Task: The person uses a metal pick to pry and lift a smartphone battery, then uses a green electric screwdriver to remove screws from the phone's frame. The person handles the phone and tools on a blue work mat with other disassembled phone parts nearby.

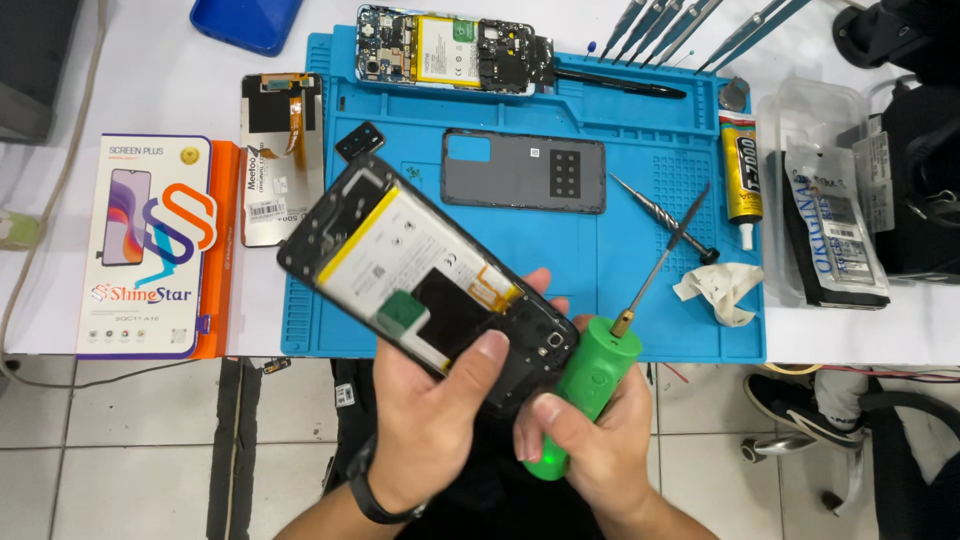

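Green plastic is filling the right hand (590, 440), whose fingers are wrapping closed around the thick body of an electric screwdriver (585, 390); its thin metal bit is angling up and to the right, with the tip hanging over the mat, not touching the phone. Beside it, the left hand (440, 420) is gripping an opened phone (420, 275), thumb pressing on the dark lower end near the camera module and the other fingers curling behind the far edge. This phone is being held tilted in the air, above the near edge of a blue work mat (620, 290), its back removed so that a white and yellow battery and black frame are facing up. A dark band is circling the left wrist. On the mat, near its middle, a grey back cover (525, 170) is lying flat, and a second opened phone (450, 50) is resting along the far edge. A loose screwdriver bit and a crumpled white cloth (720, 288) are lying toward the right edge, next to a yellow glue tube (740, 175). Off the mat's left edge, on the white worktop, a replacement screen (280, 155) and a white and orange retail box (155, 245) are sitting side by side. Several tweezers (680, 25) are fanning out at the worktop's far right corner.
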